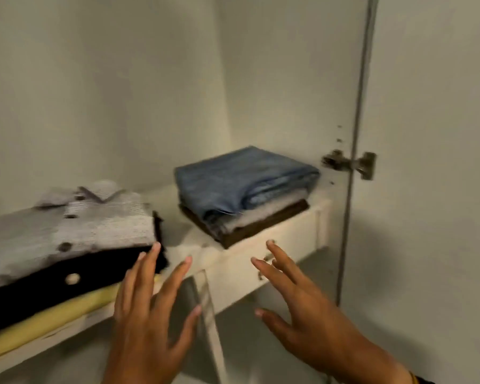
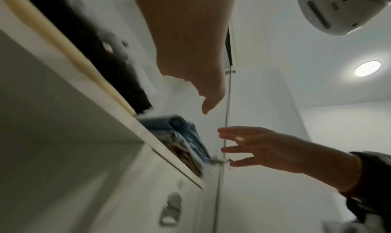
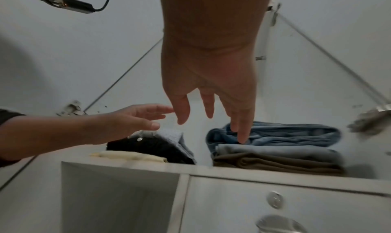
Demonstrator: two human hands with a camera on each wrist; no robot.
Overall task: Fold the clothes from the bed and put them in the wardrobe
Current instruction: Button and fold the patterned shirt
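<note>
A home bedroom wardrobe [image 1: 275, 79] — white shelf [image 1: 275, 239], folded clothes stacks [image 1: 244, 187], hinged door [image 1: 432, 162], ceiling light [image 2: 367, 68]

A pale off-white inner wall [image 1: 108, 92] fills the upper left of the head view, meeting a second panel at a corner near the centre. At the right edge stands a plain white cupboard door [image 1: 432, 134], hung on a tarnished metal hinge [image 1: 352, 163] at mid height. In the left wrist view, a round glowing ceiling lamp [image 2: 367, 68] sits at the upper right against a white ceiling [image 2: 296, 44]. Low in the right wrist view, a white drawer front [image 3: 232, 211] carries a round silver lock [image 3: 274, 199].
</note>
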